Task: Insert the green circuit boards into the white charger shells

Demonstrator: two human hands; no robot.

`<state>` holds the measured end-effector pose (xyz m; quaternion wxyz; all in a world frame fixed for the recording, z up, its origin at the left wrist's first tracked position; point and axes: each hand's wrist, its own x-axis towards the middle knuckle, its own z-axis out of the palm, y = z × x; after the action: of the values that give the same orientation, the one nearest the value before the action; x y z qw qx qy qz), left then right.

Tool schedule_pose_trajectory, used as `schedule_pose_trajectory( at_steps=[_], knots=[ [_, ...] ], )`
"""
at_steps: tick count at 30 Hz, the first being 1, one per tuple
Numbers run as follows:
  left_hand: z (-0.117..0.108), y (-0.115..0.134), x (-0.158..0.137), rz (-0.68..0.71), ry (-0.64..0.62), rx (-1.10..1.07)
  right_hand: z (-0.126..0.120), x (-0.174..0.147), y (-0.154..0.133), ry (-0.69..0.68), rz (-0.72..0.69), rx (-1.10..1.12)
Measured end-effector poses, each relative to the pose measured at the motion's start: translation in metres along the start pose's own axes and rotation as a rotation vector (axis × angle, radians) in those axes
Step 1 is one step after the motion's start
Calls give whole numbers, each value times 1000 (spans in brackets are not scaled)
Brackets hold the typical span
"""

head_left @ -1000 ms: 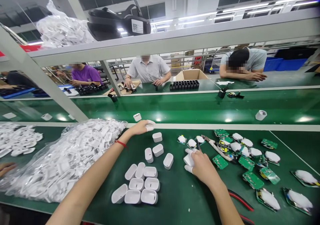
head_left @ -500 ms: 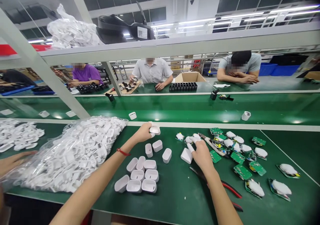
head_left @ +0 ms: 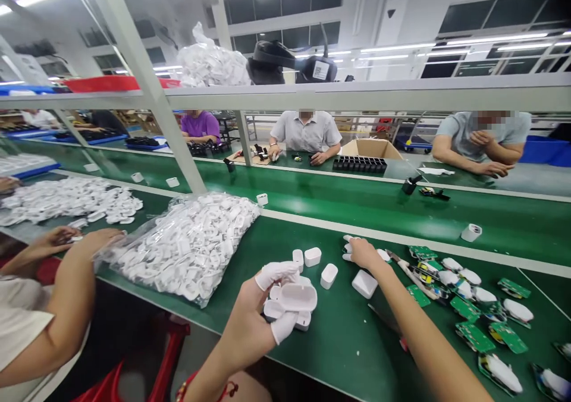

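My left hand [head_left: 263,307], with white finger covers, is closed around a white plastic housing [head_left: 298,298], its open hollow facing up. More white housings sit just behind and below it, partly hidden by the hand. Farther out, my right hand [head_left: 360,252] reaches low over the table, its covered fingertips curled together. A small item seems to be at those fingertips, too hidden to name. Several upright white housings [head_left: 329,276] stand between the hands. A white block-shaped housing [head_left: 364,283] lies beside my right wrist.
Green circuit boards with white pads [head_left: 464,308] cluster on the right. Red-handled pliers [head_left: 404,344] are mostly hidden under my right forearm. A clear bag of white parts [head_left: 187,241] lies left, near a co-worker's arm [head_left: 74,295]. A green belt [head_left: 379,212] runs beyond.
My left hand has come back toward me with a white housing, over the grouped ones. My right hand has left the block-shaped housing for the small board's spot. The view has swung left.
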<state>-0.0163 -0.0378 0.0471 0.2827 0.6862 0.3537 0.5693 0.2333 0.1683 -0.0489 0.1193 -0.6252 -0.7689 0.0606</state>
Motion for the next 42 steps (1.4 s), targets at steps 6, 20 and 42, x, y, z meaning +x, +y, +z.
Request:
schedule_pose_trajectory(
  at_steps=[6, 20, 42],
  knots=[
    [-9, -10, -35, -136, 236, -20, -13, -1, -1, 33, -73, 225],
    [11, -18, -70, -592, 388, -814, -84, -150, -85, 233, -546, 719],
    [21, -14, -70, -673, 11, -994, -92, -181, -116, 214, -656, 559]
  ],
)
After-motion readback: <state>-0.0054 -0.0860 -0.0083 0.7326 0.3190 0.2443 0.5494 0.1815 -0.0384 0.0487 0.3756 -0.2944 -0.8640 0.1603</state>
